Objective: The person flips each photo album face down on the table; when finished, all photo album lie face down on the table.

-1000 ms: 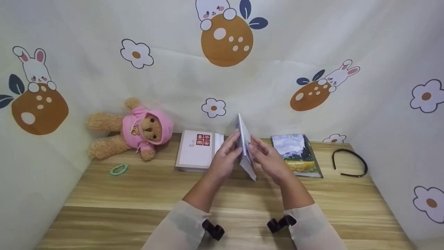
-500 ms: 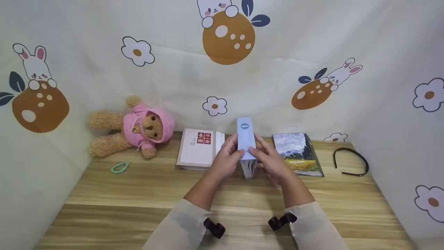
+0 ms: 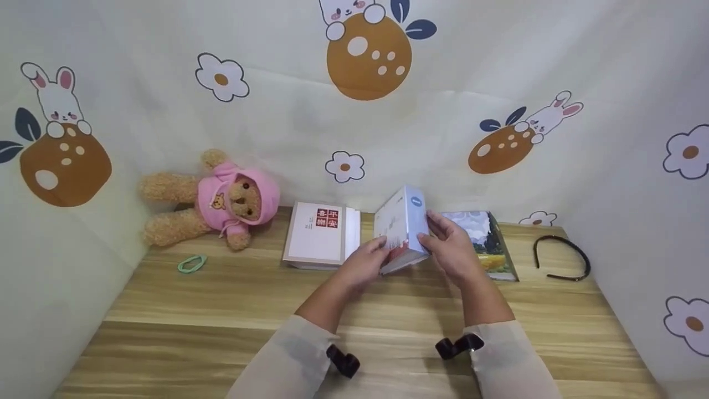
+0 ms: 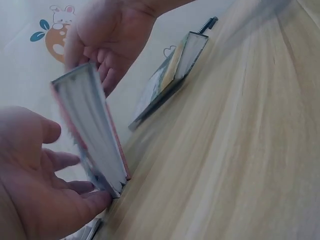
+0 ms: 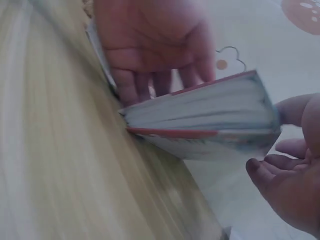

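A thick photo album (image 3: 396,227) with a pale blue spine and a whitish cover stands tilted between both hands, near the middle of the table. My left hand (image 3: 363,265) grips its left side, thumb on the cover and fingers at the lower edge. My right hand (image 3: 455,249) holds the spine side, its thumb against the spine. The left wrist view shows the page edges of the album (image 4: 95,125) between the left hand (image 4: 45,185) and the right hand (image 4: 117,37). In the right wrist view, the album (image 5: 200,110) lies between the same hands.
Left of the hands lies a white album (image 3: 316,233) with red characters. A landscape-covered photo album (image 3: 493,249) is partly behind my right hand. A teddy bear (image 3: 221,202) in pink, a green hair clip (image 3: 192,264) and a black headband (image 3: 581,255) lie farther out. Printed cloth (image 3: 277,122) hangs behind.
The photo album has turned from edge-on, through spine toward me, to cover showing with its spine on the right. My right hand has shifted right with it.
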Demonstrator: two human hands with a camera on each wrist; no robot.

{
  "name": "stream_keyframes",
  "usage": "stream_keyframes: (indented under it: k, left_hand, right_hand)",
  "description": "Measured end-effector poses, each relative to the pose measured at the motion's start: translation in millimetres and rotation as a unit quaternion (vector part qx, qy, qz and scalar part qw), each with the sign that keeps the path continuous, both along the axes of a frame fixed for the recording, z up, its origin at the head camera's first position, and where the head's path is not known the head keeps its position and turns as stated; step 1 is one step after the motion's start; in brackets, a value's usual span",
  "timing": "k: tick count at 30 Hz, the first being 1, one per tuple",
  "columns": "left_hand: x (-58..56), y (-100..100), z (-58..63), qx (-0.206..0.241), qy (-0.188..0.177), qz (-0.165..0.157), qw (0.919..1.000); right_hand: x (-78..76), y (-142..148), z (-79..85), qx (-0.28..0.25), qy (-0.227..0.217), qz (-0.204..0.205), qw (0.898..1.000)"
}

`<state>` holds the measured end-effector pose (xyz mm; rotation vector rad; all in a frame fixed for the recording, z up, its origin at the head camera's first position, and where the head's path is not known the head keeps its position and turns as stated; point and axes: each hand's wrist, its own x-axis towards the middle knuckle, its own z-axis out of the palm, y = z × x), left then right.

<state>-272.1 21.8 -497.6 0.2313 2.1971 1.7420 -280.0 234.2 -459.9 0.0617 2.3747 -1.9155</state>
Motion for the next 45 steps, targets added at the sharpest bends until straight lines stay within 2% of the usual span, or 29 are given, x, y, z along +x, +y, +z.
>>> stream_keyframes:
  k: [4, 8, 13, 17, 22, 26, 30, 32, 34, 39, 45]
  left_hand:
    - [-0.3, 1.5, -2.5, -0.022, 0.005, 0.014, 0.9997]
    - [0.2, 1.5, -1.4, -0.006, -0.010, 0.032, 0.9994]
    - [0.5, -1.9, 3.2, -0.013, -0.012, 0.061, 0.9980]
    - [0.0, -6.9, 7.2, -0.013, -0.007, 0.069, 0.9975]
    - [-2.2, -21.8, 10.5, 0.006, -0.005, 0.076, 0.9970]
    - [-7.3, -45.5, 15.4, 0.020, 0.020, 0.121, 0.9923]
    - [-12.7, -80.9, 16.5, -0.006, 0.074, 0.161, 0.9841]
    - [-14.2, -99.6, 14.5, -0.023, 0.098, 0.167, 0.9808]
    - [-14.9, -116.9, 11.8, -0.043, 0.110, 0.168, 0.9786]
    - [-14.7, -143.5, 5.1, -0.075, 0.092, 0.176, 0.9771]
    - [-17.1, -155.0, -2.8, -0.087, 0.061, 0.160, 0.9815]
  right_hand:
    - [-2.0, 10.9, 0.8, 0.087, -0.045, -0.008, 0.995]
    - [-3.3, 14.9, -5.4, 0.186, -0.077, 0.004, 0.979]
    - [-7.0, 12.6, -16.1, 0.236, -0.074, 0.016, 0.969]
    - [-10.0, 8.6, -22.5, 0.256, -0.064, 0.023, 0.964]
    - [-10.7, -3.6, -23.1, 0.245, -0.035, 0.008, 0.969]
    - [-6.2, -25.8, -15.8, 0.205, 0.028, 0.002, 0.978]
    - [-2.6, -62.4, -10.6, 0.133, 0.075, 0.030, 0.988]
    - [-2.6, -81.9, -11.3, 0.107, 0.084, 0.047, 0.990]
    - [-3.3, -99.5, -13.9, 0.105, 0.089, 0.061, 0.989]
    - [-4.8, -129.1, -19.4, 0.098, 0.078, 0.091, 0.988]
    - [0.7, -146.1, -27.2, 0.111, 0.051, 0.114, 0.986]
